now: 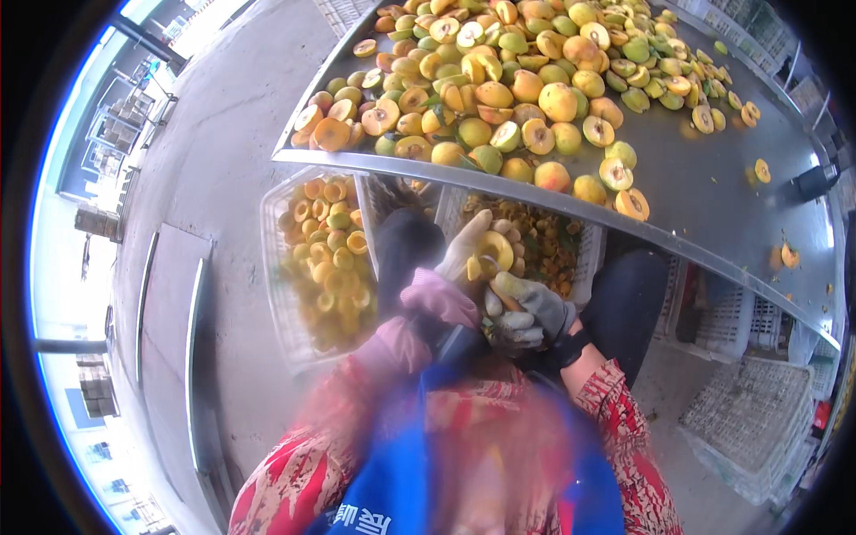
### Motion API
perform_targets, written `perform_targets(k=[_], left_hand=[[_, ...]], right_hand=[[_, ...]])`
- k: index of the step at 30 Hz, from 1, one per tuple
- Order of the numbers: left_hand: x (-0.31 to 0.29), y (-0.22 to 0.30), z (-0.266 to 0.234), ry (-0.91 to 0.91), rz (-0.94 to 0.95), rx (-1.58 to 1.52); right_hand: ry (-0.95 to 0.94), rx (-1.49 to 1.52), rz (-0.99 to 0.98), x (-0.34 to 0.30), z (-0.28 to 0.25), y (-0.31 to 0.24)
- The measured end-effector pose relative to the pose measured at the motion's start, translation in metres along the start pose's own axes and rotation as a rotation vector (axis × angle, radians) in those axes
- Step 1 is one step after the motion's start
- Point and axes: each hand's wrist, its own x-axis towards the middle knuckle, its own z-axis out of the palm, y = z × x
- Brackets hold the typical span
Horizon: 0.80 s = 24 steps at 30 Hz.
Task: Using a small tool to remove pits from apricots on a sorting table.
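My left hand point(464, 256), in a pale glove with a pink cuff, is closed round a yellow peach half point(493, 252) with its cut side showing. Just below it, my right hand point(528, 312), in a grey-and-white glove, grips a small pitting knife point(506, 297). Only part of its handle shows, and the blade at the fruit is hard to make out. Both hands are between my knees, over a crate of dark brownish-yellow scraps point(546, 241). To their left stands a white crate point(272, 234) full of hollowed peach halves point(328, 259).
A metal table point(713, 187) stretches across the top, its raised edge just beyond my hands. Whole and halved peaches point(526, 85) are heaped on it. A black object point(815, 182) sits at its right side. Plastic crates point(749, 419) are stacked at lower right.
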Motion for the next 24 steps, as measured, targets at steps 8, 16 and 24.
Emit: perform_targets(k=[8,16,24], left_hand=[[-0.045,0.099,-0.006,0.495,0.932,0.542],[-0.04,0.167,0.005,1.031,1.106,1.628],[0.093,0.098,0.109,0.345,0.57,2.769]], right_hand=[[0.718,-0.553,-0.358,0.018,0.005,-0.004],[0.921,-0.818,-0.472,0.038,-0.024,0.003],[0.73,-1.184,-0.727,0.039,-0.03,-0.003]])
